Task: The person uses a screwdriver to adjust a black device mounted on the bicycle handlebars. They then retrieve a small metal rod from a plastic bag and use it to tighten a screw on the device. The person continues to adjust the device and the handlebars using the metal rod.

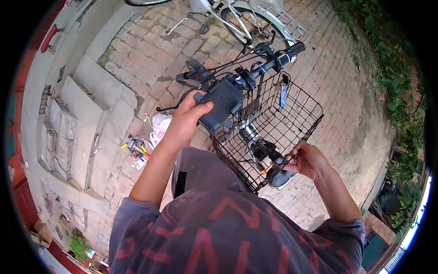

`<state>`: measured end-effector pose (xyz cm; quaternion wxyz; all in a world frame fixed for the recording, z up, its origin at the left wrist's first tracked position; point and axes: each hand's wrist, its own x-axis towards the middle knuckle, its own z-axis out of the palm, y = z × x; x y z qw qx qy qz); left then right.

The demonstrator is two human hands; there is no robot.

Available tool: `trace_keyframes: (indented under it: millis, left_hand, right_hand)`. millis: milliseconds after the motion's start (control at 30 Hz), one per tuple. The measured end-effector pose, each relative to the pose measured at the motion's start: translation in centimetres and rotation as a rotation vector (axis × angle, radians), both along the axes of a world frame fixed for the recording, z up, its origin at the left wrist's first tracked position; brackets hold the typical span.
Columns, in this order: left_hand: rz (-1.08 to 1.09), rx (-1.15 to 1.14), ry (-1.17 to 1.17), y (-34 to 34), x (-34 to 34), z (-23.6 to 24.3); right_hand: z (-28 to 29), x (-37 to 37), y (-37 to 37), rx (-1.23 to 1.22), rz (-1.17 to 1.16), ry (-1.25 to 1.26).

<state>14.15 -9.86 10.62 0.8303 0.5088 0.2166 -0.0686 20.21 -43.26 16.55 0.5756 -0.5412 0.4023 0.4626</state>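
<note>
A black phone holder [221,104] with corner clamps sits by the handlebar [278,60] of a bicycle. My left hand [186,119] grips its left edge, thumb on the top face and the other fingers mostly hidden behind. Just right of it is the black wire basket [244,177], tilted, with a blue tag [283,95] on its far wall. My right hand [306,160] is closed around the basket's near right rim, fingers curled in on the wires. Through the mesh show a silver and black bicycle part [250,133] and a dark rounded piece [282,179].
A white bicycle [237,23] stands beyond on the brick paving [146,50]. Left of me, several tools [137,148] lie beside a white plastic bag [160,125]. Concrete steps [84,121] line the left, and leafy plants [388,64] edge the right. A silver wrench-like tool [176,26] lies farther off.
</note>
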Motion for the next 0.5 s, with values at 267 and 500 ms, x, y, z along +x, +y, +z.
trace_keyframes:
  millis: [267,500]
  left_hand:
    - [0.014,0.008,-0.014,-0.4,-1.7,-2.1]
    - [-0.059,-0.005,0.029,0.3,-3.4,-2.0]
  right_hand:
    - [-2.6,-2.0,-1.0,0.026,0.016,-0.118]
    - [0.3,-0.5,-1.7,-0.059,0.107,-0.131]
